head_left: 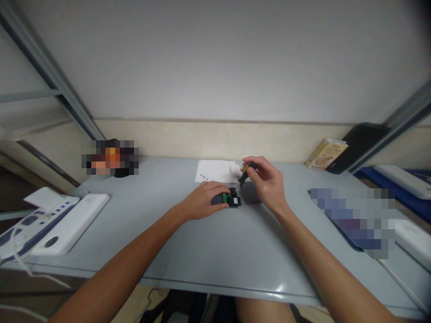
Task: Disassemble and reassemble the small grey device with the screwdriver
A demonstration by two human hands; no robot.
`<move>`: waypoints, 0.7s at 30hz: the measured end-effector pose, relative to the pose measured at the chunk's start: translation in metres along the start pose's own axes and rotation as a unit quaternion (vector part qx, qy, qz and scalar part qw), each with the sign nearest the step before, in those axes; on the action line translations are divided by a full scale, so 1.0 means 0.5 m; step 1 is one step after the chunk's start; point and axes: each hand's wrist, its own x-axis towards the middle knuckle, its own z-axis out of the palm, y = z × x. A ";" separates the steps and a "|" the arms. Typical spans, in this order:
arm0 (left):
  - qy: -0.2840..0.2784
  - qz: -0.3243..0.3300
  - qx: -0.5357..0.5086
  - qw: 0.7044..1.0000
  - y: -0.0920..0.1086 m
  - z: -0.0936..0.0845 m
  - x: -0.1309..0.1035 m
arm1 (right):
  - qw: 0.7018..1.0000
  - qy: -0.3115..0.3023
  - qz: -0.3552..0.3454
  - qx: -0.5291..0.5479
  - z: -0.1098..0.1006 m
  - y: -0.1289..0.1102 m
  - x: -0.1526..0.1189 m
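My left hand (205,200) is closed around the left part of a small black device (235,201) with a green circuit board (225,197), holding it on the grey table (215,251). In my right hand (267,179) is a dark screwdriver with yellow marks (246,171), slanting down with its tip at the device. Behind them lies a white sheet (215,169) with several tiny black pieces at its left and a white crumpled item (235,170) at its right. A dark flat piece (251,193) lies beneath my right hand.
A white power strip (35,220) and a white flat device (76,224) lie at the left. A yellow box (325,154) leans by a black object (358,146) at the back right. Blurred objects stand back left and lie right; a wall rises behind.
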 end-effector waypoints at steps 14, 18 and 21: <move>0.002 -0.015 0.009 1.000 -0.003 0.006 -0.003 | 1.000 0.023 -0.003 -0.005 0.000 0.004 -0.001; 0.005 -0.015 0.011 1.000 -0.004 0.007 -0.004 | 1.000 0.006 0.002 -0.007 0.001 0.005 -0.001; 0.011 -0.010 0.012 1.000 -0.006 0.009 -0.004 | 1.000 0.006 0.003 -0.014 0.002 0.005 -0.002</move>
